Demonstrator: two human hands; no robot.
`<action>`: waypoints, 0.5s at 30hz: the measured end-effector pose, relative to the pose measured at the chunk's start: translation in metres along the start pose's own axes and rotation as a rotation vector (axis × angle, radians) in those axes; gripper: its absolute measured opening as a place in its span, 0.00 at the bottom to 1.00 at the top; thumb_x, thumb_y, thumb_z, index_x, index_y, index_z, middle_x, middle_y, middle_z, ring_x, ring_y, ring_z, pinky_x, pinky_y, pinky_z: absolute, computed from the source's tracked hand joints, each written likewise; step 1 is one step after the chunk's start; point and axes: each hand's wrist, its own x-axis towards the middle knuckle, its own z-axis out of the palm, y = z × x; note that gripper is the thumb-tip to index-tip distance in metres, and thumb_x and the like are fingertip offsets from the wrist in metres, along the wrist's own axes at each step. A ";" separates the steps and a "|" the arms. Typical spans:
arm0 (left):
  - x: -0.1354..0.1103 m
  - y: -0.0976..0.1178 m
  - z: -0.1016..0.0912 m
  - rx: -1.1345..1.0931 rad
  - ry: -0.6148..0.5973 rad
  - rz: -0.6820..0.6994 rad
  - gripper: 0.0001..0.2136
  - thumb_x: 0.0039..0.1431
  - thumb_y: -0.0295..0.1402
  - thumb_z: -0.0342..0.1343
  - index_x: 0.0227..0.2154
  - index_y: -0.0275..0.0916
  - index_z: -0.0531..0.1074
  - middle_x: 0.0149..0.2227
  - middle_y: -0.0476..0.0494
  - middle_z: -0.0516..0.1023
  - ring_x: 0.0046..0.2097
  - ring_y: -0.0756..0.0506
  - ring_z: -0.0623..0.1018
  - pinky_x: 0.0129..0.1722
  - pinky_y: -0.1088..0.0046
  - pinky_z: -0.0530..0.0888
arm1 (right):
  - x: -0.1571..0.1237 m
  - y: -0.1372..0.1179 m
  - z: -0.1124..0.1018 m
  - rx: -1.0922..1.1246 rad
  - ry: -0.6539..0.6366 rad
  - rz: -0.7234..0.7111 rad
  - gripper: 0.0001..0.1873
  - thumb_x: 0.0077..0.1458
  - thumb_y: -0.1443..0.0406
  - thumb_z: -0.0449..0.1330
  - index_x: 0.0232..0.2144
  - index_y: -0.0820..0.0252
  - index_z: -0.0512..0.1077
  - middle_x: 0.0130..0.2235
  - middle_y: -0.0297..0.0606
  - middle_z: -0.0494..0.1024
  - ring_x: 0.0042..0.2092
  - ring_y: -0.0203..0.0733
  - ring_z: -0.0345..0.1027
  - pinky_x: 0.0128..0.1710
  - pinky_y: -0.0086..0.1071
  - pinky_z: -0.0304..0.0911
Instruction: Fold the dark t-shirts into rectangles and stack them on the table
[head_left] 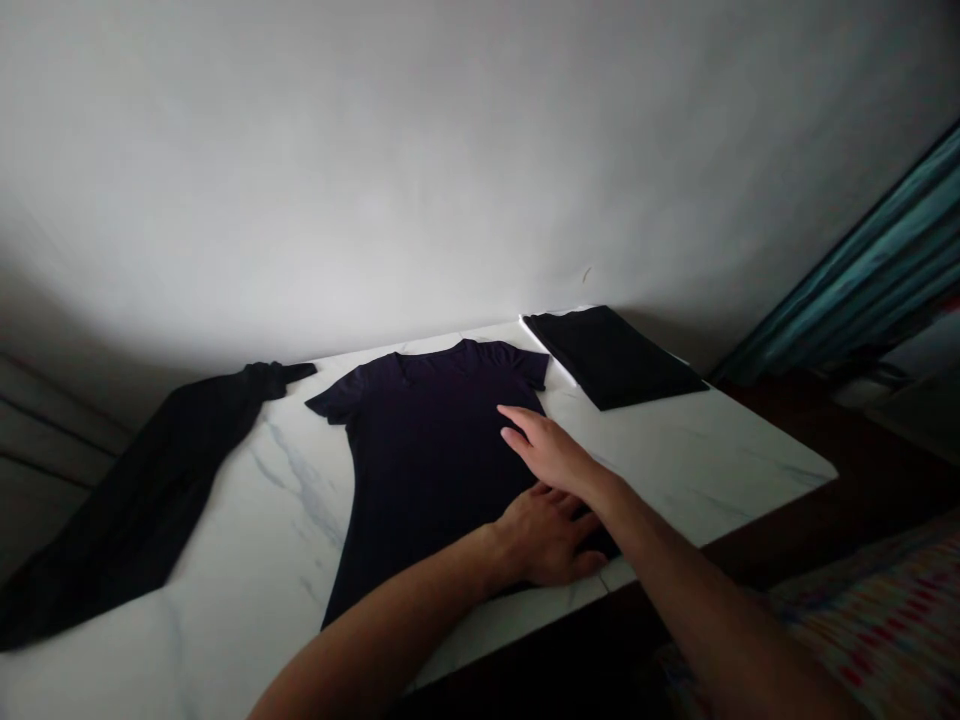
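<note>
A plain grey wall point(420, 170), bearing 1 small brownish mark point(587, 275), rises behind a white, marble-patterned table point(720, 460) with a rounded corner. Pleated teal fabric point(877, 240) hangs at the right, near a dark reddish-brown floor point(799, 415); dim light leaves the edges shadowed

Shirt point(431, 450): matt cloth, smooth.
Worktop point(296, 490): smooth, marble-look, grey-veined.
Folded garment point(619, 355), far right corner: matt black cloth.
Long garment point(169, 470), left edge: matt dark cloth.

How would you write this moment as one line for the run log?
left hand: palm-down on shirt; right hand: open over shirt, contact unclear; shirt: spread on table; folded cloth: right
</note>
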 end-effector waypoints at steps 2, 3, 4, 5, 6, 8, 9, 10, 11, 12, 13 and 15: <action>0.000 0.008 0.002 0.037 0.005 0.042 0.25 0.72 0.46 0.44 0.63 0.39 0.67 0.66 0.38 0.69 0.68 0.39 0.65 0.70 0.58 0.56 | 0.036 -0.003 0.019 0.031 -0.114 -0.048 0.25 0.67 0.60 0.50 0.62 0.61 0.69 0.62 0.47 0.73 0.63 0.49 0.67 0.64 0.46 0.61; 0.000 0.013 0.003 0.058 0.000 0.072 0.25 0.72 0.47 0.43 0.63 0.38 0.66 0.66 0.38 0.68 0.69 0.39 0.64 0.70 0.60 0.56 | 0.052 -0.005 0.028 0.016 -0.164 -0.055 0.25 0.67 0.60 0.50 0.62 0.62 0.69 0.62 0.48 0.73 0.63 0.50 0.67 0.64 0.47 0.61; 0.001 0.018 0.002 0.081 -0.009 0.096 0.27 0.72 0.48 0.42 0.64 0.37 0.65 0.66 0.39 0.68 0.69 0.39 0.64 0.71 0.61 0.55 | 0.065 -0.008 0.036 -0.009 -0.205 -0.061 0.25 0.67 0.61 0.51 0.62 0.63 0.70 0.62 0.49 0.73 0.63 0.50 0.68 0.64 0.46 0.61; 0.002 0.023 0.000 0.108 -0.016 0.110 0.28 0.72 0.49 0.41 0.66 0.37 0.64 0.67 0.40 0.68 0.70 0.39 0.63 0.71 0.61 0.54 | 0.077 -0.013 0.044 -0.037 -0.240 -0.077 0.24 0.67 0.61 0.52 0.61 0.65 0.70 0.61 0.51 0.73 0.62 0.51 0.68 0.64 0.46 0.61; 0.003 0.027 -0.002 0.138 -0.017 0.118 0.29 0.72 0.50 0.40 0.67 0.37 0.63 0.67 0.40 0.67 0.70 0.40 0.61 0.71 0.62 0.54 | 0.086 -0.019 0.052 -0.059 -0.266 -0.109 0.24 0.67 0.61 0.52 0.61 0.66 0.71 0.61 0.52 0.74 0.62 0.51 0.69 0.64 0.45 0.61; 0.006 0.033 -0.009 0.213 0.003 0.149 0.30 0.71 0.50 0.38 0.67 0.40 0.63 0.69 0.44 0.64 0.72 0.42 0.57 0.72 0.64 0.53 | 0.101 -0.034 0.068 -0.071 -0.294 -0.205 0.24 0.68 0.61 0.52 0.60 0.67 0.71 0.61 0.52 0.74 0.62 0.51 0.68 0.65 0.44 0.61; 0.007 0.035 -0.013 0.252 0.022 0.178 0.28 0.71 0.48 0.37 0.67 0.42 0.64 0.70 0.48 0.62 0.73 0.43 0.54 0.72 0.67 0.53 | 0.105 -0.043 0.076 -0.054 -0.294 -0.259 0.24 0.68 0.60 0.53 0.60 0.66 0.71 0.61 0.52 0.74 0.63 0.50 0.68 0.65 0.43 0.61; 0.008 0.038 -0.015 0.286 0.035 0.206 0.27 0.71 0.46 0.37 0.66 0.45 0.66 0.71 0.51 0.61 0.73 0.45 0.52 0.71 0.69 0.54 | 0.108 -0.051 0.086 -0.026 -0.283 -0.310 0.24 0.68 0.60 0.53 0.61 0.65 0.71 0.61 0.51 0.74 0.63 0.50 0.67 0.65 0.44 0.61; 0.008 0.041 -0.016 0.302 0.027 0.227 0.25 0.71 0.44 0.37 0.64 0.49 0.68 0.71 0.54 0.60 0.73 0.47 0.52 0.69 0.72 0.56 | 0.108 -0.057 0.096 0.007 -0.262 -0.356 0.24 0.69 0.59 0.53 0.61 0.63 0.71 0.61 0.49 0.74 0.64 0.49 0.66 0.66 0.44 0.60; 0.007 0.044 -0.015 0.289 -0.017 0.238 0.24 0.71 0.41 0.38 0.62 0.52 0.71 0.69 0.56 0.63 0.73 0.49 0.53 0.67 0.74 0.60 | 0.107 -0.060 0.105 0.041 -0.232 -0.399 0.24 0.69 0.59 0.52 0.62 0.62 0.70 0.61 0.48 0.74 0.65 0.49 0.65 0.66 0.45 0.60; 0.005 0.047 -0.013 0.238 -0.074 0.217 0.22 0.71 0.38 0.39 0.60 0.53 0.73 0.67 0.56 0.67 0.71 0.50 0.56 0.65 0.75 0.63 | 0.105 -0.062 0.115 0.071 -0.199 -0.440 0.24 0.69 0.58 0.52 0.62 0.60 0.70 0.61 0.47 0.74 0.65 0.49 0.64 0.66 0.47 0.60; -0.005 0.054 -0.006 0.076 -0.159 0.085 0.20 0.69 0.36 0.44 0.54 0.55 0.77 0.60 0.53 0.76 0.68 0.50 0.65 0.59 0.75 0.71 | 0.098 -0.058 0.129 0.106 -0.134 -0.502 0.24 0.70 0.58 0.51 0.63 0.59 0.69 0.62 0.47 0.73 0.66 0.50 0.63 0.66 0.51 0.60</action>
